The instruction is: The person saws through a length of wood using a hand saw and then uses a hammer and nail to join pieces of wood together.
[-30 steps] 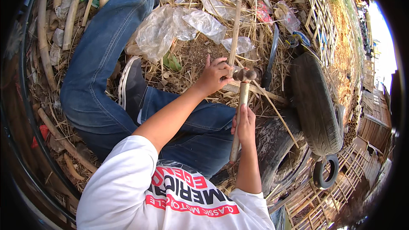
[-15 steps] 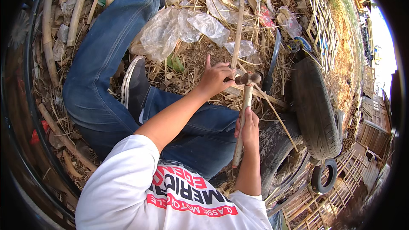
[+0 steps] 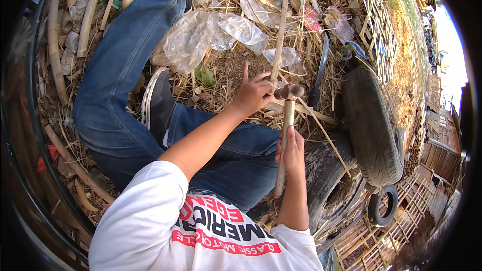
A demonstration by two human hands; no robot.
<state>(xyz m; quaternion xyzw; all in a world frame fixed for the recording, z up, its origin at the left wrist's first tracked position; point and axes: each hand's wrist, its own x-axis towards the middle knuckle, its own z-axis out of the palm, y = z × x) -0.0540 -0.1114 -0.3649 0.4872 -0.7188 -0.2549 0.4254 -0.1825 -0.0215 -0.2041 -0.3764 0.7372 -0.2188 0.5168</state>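
My right hand (image 3: pixel 291 151) is wrapped round the light wooden handle of a hammer (image 3: pixel 285 120). The handle points up and away, and its rusty, rounded metal head lies right beside the fingers of my left hand (image 3: pixel 253 93). That left hand pinches the near end of a long, pale bamboo stick (image 3: pixel 281 30), with one finger lifted off. The stick stretches away over the littered ground. Whether the hammer head touches the stick's end cannot be made out. A thin bamboo strip (image 3: pixel 325 138) slants down to the right past the hammer head.
A machete (image 3: pixel 322 68) with a dark handle lies right of the stick. Several worn tyres (image 3: pixel 369 125) sit to the right. Clear plastic bags (image 3: pixel 188 37), straw and wood scraps litter the ground. My legs in jeans (image 3: pixel 115 80) are bent at the left; bamboo poles (image 3: pixel 56 45) lie beyond.
Everything has drifted slightly within the picture. Both hands keep their grips, and the hammer and bamboo stick stay in nearly the same place relative to each other.
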